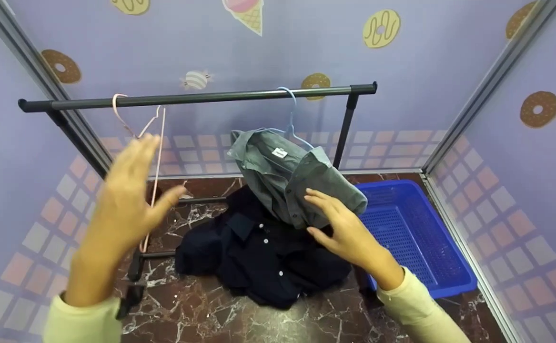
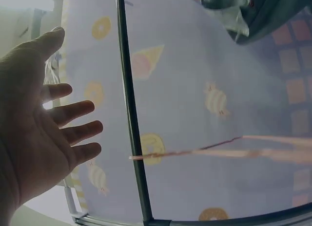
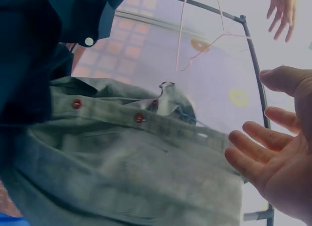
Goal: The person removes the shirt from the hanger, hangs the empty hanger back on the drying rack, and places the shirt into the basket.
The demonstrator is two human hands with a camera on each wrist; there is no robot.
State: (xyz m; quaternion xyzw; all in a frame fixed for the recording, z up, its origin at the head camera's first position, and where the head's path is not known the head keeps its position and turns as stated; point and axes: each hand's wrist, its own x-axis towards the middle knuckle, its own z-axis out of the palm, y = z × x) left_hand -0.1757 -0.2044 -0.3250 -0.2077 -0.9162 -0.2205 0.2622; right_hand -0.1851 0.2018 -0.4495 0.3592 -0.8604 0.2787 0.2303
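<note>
The gray shirt (image 1: 325,183) hangs at the center of the frame from a blue hanger (image 1: 292,119), hooked near the right end of a black rail (image 1: 201,98). Its collar shows a white label (image 1: 279,152), and 2 dark buttons run down its front.

At the right of center, the right hand (image 1: 339,226) reaches up to the shirt, fingers extended, thumb apart from them. The fingertips overlap the cloth, though I can't tell whether they touch it or are just beside it.

At the left of the frame, the left hand (image 1: 127,190) is raised, somewhat blurred, its fingers straight and its thumb spread. It is near a pink hanger (image 1: 159,155) hooked on the rail's left part; the left wrist view shows the 2 apart.

At lower center, a dark shirt (image 1: 301,257) with 3 white buttons visible lies in a heap on the marbled floor (image 1: 201,319). A blue basket (image 1: 420,219) sits at the right.
</note>
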